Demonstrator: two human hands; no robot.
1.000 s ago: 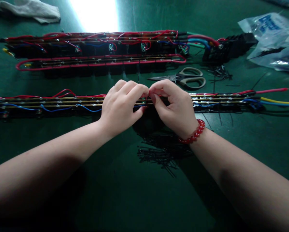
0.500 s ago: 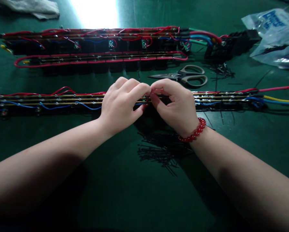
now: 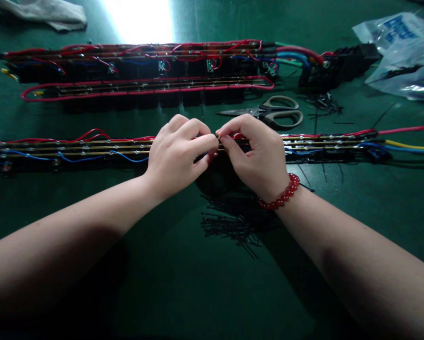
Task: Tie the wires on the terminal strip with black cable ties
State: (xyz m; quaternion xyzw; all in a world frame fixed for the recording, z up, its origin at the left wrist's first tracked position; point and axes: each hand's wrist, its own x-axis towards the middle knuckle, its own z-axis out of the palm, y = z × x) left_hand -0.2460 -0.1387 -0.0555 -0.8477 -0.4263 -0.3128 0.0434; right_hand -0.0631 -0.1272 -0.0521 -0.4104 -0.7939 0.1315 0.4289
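Observation:
A long black bar assembly with brass-coloured rails and red and blue wires runs across the table under both hands. My left hand rests over its middle, fingers curled and closed near the thumb; whatever they grip is too small to make out. Just to the right, my right hand pinches thumb and forefinger together over the same spot, with a red bead bracelet at its wrist. What lies in that pinch I cannot make out. The fingertips of both hands nearly meet and hide the bar beneath them.
Scissors lie just beyond the right hand. Black cable ties are piled on the near side, with a smaller heap near the scissors. Further back are wired assemblies, plastic bags and a grey cloth.
The left forefinger has dropped lower, toward the thumb, and the right pinch has shifted slightly left. Both hands stay over the same part of the bar.

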